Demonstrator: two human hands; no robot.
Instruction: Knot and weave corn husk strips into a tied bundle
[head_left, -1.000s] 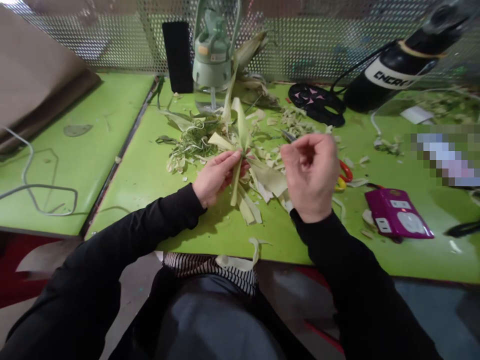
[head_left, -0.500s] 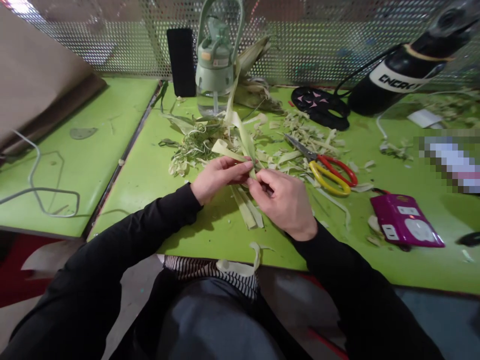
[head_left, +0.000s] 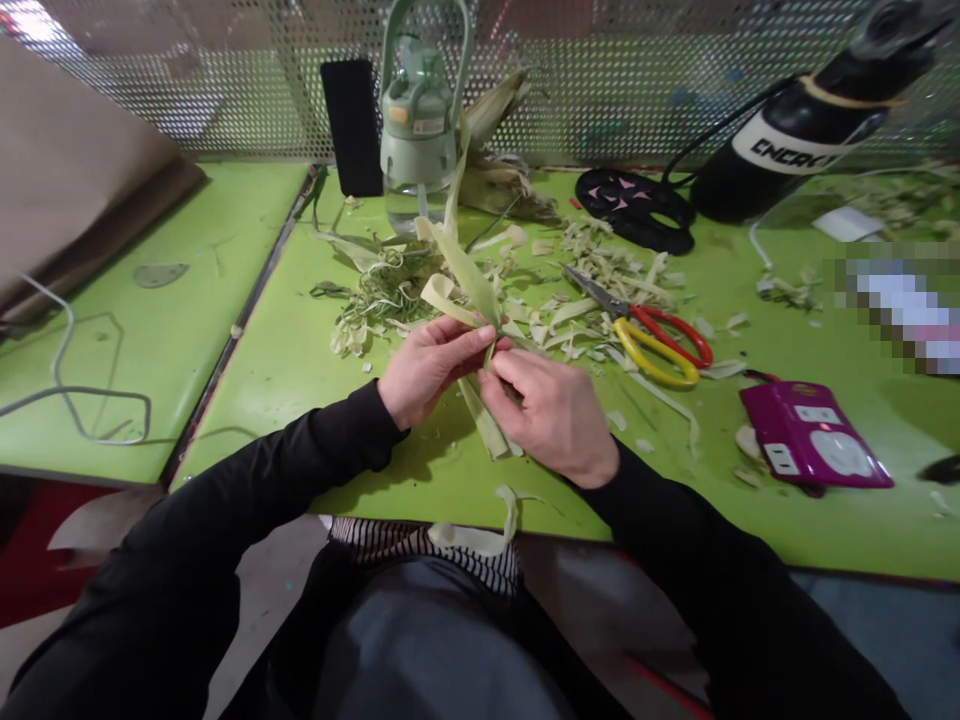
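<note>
Pale green corn husk strips (head_left: 471, 275) rise from between my fingers, some pointing up and one curling to the left. My left hand (head_left: 435, 365) is closed, pinching the strips between thumb and fingers. Close against it, my right hand (head_left: 551, 410) is closed too, its thumb and index finger gripping the lower part of the same husk. Lower husk ends (head_left: 484, 425) hang below the hands, over the green table (head_left: 285, 400). Red-and-yellow-handled scissors (head_left: 637, 325) lie to the right of my hands among husk scraps (head_left: 592, 290).
Behind stand a water bottle (head_left: 420, 140) and a black phone (head_left: 352, 128), with whole corn husks (head_left: 502, 190) beside them. Rightward are a black bottle (head_left: 787, 145), a black coiled-cord pad (head_left: 634, 210) and a purple power strip (head_left: 814, 435). A brown paper bag (head_left: 82, 170) sits at left.
Both hands stay together on the husk. My right hand has shifted slightly left and down, and the upright strips have spread and leaned to the left. The view has moved slightly.
</note>
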